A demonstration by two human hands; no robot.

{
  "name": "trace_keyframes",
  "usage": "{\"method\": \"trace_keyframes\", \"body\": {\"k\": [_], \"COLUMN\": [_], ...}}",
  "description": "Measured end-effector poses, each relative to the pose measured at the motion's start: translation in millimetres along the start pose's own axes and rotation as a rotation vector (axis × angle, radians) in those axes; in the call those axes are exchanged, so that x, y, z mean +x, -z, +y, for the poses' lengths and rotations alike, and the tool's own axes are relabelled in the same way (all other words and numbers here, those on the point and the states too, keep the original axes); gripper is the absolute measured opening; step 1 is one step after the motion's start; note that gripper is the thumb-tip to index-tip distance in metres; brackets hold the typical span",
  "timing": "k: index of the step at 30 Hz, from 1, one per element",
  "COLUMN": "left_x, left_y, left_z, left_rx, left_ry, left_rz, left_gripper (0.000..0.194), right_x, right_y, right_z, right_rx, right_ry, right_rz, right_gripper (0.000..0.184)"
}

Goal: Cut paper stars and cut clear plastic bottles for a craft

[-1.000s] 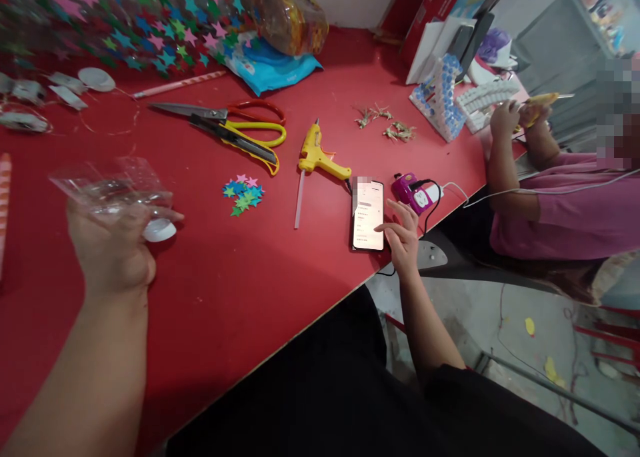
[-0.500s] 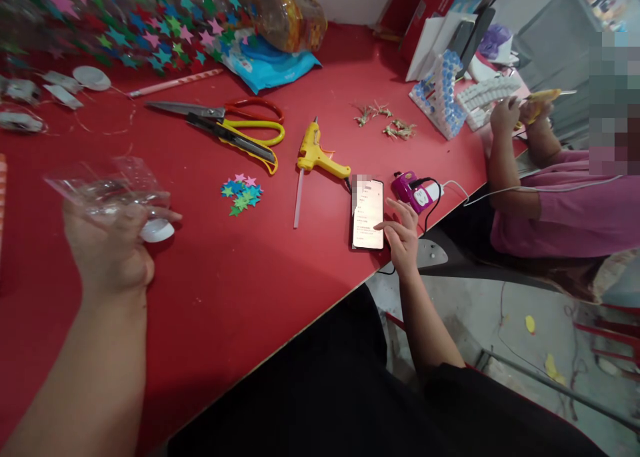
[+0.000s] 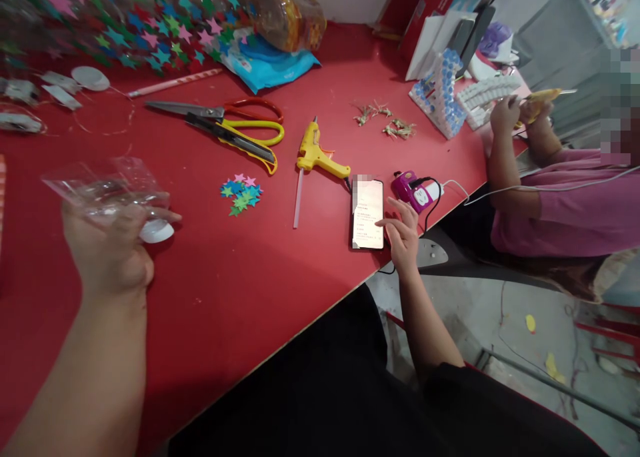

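Note:
In my left hand [image 3: 113,244] is a crinkled clear plastic bag [image 3: 135,174], with my fingers curled round it. A small white round piece [image 3: 157,230] shows by the fingertips; I cannot tell whether it lies inside the bag. My right hand [image 3: 401,237] has its fingers stretched out and apart, with one fingertip at the lit screen of a phone [image 3: 367,210] lying near the table edge. Between my hands are a pile of small coloured paper stars [image 3: 241,194] and a yellow glue gun [image 3: 315,154] with a clear glue stick in its back.
Scissors [image 3: 215,110] and a yellow utility knife [image 3: 240,142] lie crossed on the red table [image 3: 225,290]. A purple power adapter [image 3: 413,190] with cables sits right of the phone. At right, a person in pink [image 3: 565,210] holds a yellow tool. Bags of stars [image 3: 150,24] line the back.
The text on the phone screen has scrolled, with my right fingertip shifting slightly up. My left hand and the plastic bag stay almost where they were.

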State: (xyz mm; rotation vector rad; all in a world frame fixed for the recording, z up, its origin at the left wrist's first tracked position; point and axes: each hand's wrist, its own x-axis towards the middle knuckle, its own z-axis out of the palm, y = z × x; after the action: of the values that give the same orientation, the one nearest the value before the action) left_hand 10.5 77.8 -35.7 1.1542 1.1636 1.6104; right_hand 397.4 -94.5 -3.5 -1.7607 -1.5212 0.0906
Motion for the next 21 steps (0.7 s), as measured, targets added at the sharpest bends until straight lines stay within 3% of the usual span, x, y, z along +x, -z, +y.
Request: {"method": "trace_keyframes", "body": {"k": [7, 15, 21], "left_x": [-1.3, -1.7, -3.6], "left_y": [-2.5, -4.1, -4.6], "left_z": [3.8, 7.5, 11.5], "left_rx": [0.017, 0.011, 0.027], "left_ry": [-0.007, 0.026, 0.023], "left_rz": [0.002, 0.011, -0.016], "left_gripper": [0.077, 0.074, 0.071], "right_x": [1.6, -2.7, -4.4], "right_y": [-3.3, 0.0, -1.1], "right_z": [3.3, 0.2, 2.1], "right_rx": [-0.021, 0.016, 0.007], "right_ry": [-0.071, -0.069, -0.073], "right_rz": [0.006, 0.116, 0.129], "right_gripper": [0.031, 0.031, 0.031]}}
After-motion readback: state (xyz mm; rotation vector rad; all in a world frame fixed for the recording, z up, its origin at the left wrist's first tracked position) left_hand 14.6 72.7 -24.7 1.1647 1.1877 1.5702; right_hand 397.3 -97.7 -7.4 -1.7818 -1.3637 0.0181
